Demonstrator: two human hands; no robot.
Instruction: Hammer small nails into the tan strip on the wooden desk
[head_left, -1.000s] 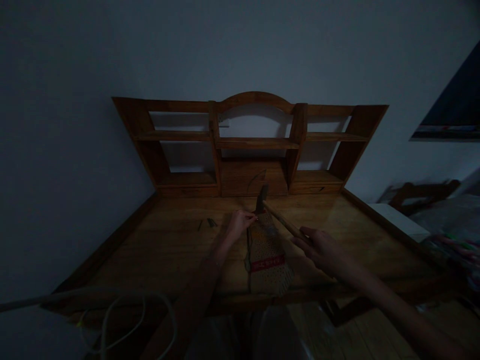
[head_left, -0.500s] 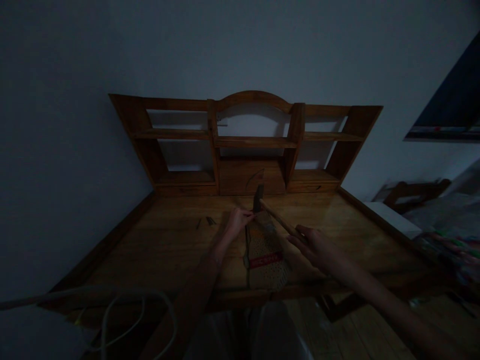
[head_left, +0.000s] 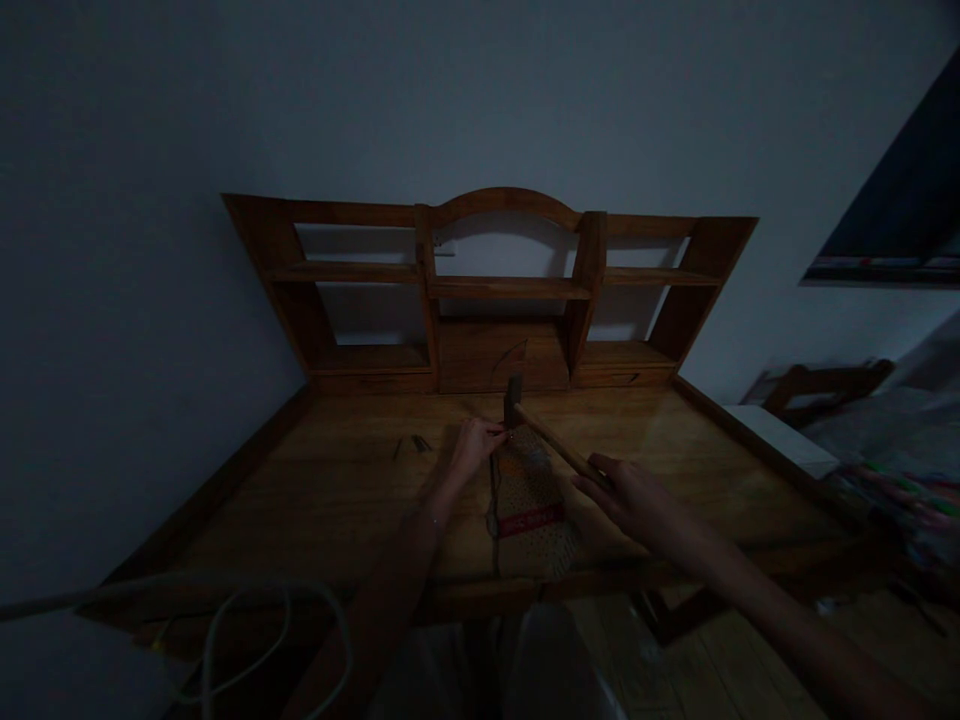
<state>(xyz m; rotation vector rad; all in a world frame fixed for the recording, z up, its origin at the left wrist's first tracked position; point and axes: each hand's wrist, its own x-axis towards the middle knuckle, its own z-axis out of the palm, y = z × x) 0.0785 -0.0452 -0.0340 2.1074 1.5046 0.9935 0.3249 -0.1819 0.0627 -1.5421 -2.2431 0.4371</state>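
Note right hand (head_left: 630, 495) clenched on the near end of a dark-headed hammer with a long, pale wooden handle (head_left: 555, 446). Read long axis of hammer as a slant: out from right fingers, away from the body and leftward, ending in a narrow dark head (head_left: 512, 403) just past and slightly right of left fingertips (head_left: 493, 430). Record left hand (head_left: 472, 445) as nearer to the head, right hand as nearer to the handle's end, with most of the handle spanning the gap between both. See left thumb and finger close together in a pinch, near the far tip of a flat, tan, dark-speckled piece with a red printed band (head_left: 529, 480); cannot tell what, if anything, is gripped there, too small and dim. Place speckled piece between the two forearms, long axis running from left fingertips back toward the body, wider at the near end, close to the near edge of a brown wooden desk (head_left: 337, 480). Cannot tell contact from a slight gap between head and piece. Log also some small, slim, dark pieces (head_left: 421, 443) on the desk, left of left hand and well apart from the hammer.
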